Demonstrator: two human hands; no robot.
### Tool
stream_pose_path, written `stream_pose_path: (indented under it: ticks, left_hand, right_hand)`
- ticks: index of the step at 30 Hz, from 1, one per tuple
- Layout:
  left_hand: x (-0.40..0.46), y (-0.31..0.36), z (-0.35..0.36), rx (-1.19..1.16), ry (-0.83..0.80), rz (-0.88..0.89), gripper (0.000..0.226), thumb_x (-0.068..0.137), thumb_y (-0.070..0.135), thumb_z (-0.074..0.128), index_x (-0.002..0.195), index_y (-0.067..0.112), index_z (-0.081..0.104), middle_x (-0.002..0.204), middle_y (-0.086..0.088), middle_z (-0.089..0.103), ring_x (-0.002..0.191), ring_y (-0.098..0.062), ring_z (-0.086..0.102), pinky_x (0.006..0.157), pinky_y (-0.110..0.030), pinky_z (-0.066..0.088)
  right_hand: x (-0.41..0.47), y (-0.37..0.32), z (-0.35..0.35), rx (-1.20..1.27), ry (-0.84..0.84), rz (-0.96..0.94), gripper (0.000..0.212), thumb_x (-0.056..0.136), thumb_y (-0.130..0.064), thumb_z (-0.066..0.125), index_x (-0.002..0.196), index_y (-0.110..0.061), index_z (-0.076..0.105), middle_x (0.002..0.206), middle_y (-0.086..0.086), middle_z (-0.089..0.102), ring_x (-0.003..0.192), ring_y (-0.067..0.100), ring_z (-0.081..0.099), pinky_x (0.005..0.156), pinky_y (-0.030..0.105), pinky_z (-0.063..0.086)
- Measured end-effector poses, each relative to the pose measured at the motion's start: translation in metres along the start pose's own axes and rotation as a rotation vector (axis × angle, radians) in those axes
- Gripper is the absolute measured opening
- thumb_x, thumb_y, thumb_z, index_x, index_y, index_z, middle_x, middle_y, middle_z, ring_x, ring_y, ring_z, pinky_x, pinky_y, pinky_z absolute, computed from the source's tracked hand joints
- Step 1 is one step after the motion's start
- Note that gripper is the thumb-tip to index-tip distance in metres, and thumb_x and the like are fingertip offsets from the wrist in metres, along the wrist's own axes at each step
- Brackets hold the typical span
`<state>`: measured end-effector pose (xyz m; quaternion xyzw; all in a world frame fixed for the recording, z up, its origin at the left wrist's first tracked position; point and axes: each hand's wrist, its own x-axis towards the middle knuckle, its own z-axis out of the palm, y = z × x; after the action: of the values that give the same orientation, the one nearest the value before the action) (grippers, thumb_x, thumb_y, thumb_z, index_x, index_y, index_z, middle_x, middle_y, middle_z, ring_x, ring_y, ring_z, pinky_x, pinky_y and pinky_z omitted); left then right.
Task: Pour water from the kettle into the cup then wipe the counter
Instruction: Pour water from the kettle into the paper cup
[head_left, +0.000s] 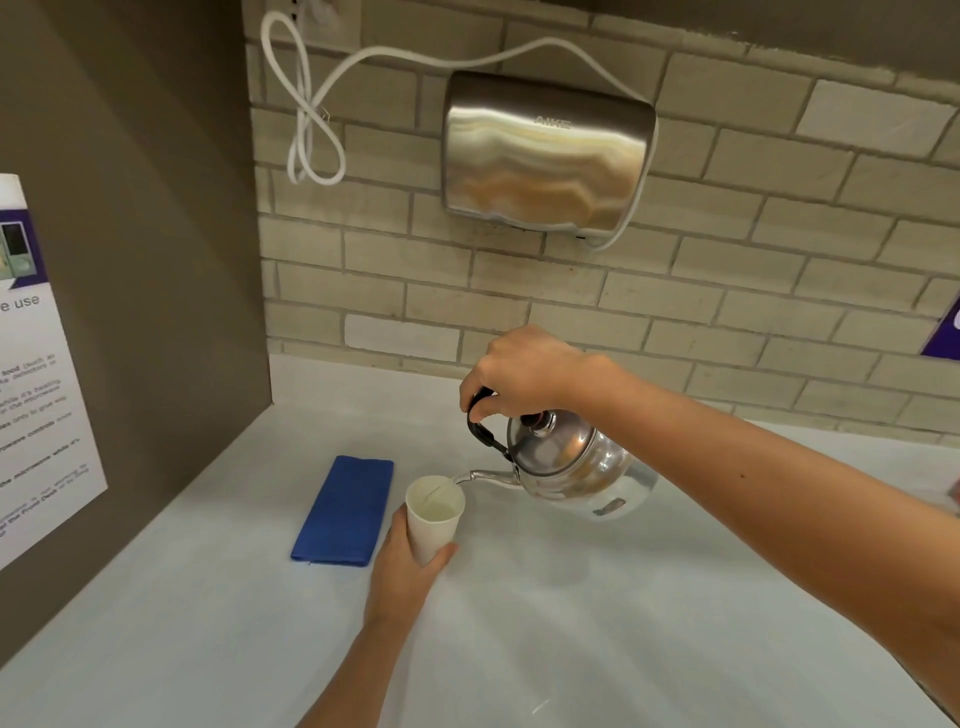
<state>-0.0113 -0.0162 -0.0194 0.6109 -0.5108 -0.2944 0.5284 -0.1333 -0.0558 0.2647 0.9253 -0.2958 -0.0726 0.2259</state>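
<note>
A shiny steel kettle (576, 467) with a black handle hangs tilted to the left above the white counter (597, 623). My right hand (524, 374) grips its handle from above. The spout tip sits right at the rim of a white paper cup (434, 512), and a thin stream of water runs into it. My left hand (402, 566) wraps the lower part of the cup and holds it just above the counter. A folded blue cloth (345, 512) lies flat on the counter, just left of the cup.
A steel hand dryer (545, 156) with a looped white cord (311, 104) hangs on the brick wall behind. A dark side wall with a printed notice (36, 389) closes the counter on the left.
</note>
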Motion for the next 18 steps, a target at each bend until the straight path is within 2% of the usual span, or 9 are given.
stream_pose_path:
  ticks: [6, 15, 18]
  left_hand:
    - [-0.0005, -0.0001, -0.0007, -0.022, -0.003, 0.008, 0.074, 0.069, 0.031, 0.079, 0.131, 0.022, 0.040, 0.122, 0.002, 0.058, 0.108, -0.017, 0.055, 0.090, -0.034, 0.048]
    - [-0.0009, 0.0012, -0.0013, -0.028, -0.009, 0.001, 0.075, 0.069, 0.031, 0.079, 0.132, 0.022, 0.039, 0.122, 0.001, 0.057, 0.110, -0.019, 0.055, 0.093, -0.037, 0.049]
    - [-0.0009, 0.0018, -0.0009, -0.025, -0.012, -0.003, 0.075, 0.069, 0.031, 0.079, 0.132, 0.022, 0.039, 0.122, 0.001, 0.057, 0.109, -0.018, 0.054, 0.092, -0.034, 0.048]
  right_hand:
    - [0.0015, -0.0028, -0.0008, -0.006, -0.001, 0.003, 0.023, 0.088, -0.043, 0.054, 0.106, -0.033, 0.064, 0.076, -0.001, 0.065, 0.068, 0.015, 0.047, 0.047, 0.023, 0.029]
    - [0.0017, -0.0055, 0.0016, -0.007, -0.016, 0.020, 0.024, 0.089, -0.044, 0.053, 0.107, -0.033, 0.064, 0.081, 0.001, 0.069, 0.069, 0.016, 0.050, 0.054, 0.027, 0.037]
    - [0.0017, -0.0061, 0.0009, -0.001, -0.020, 0.025, 0.024, 0.089, -0.043, 0.053, 0.107, -0.033, 0.064, 0.081, 0.000, 0.069, 0.069, 0.016, 0.050, 0.056, 0.029, 0.039]
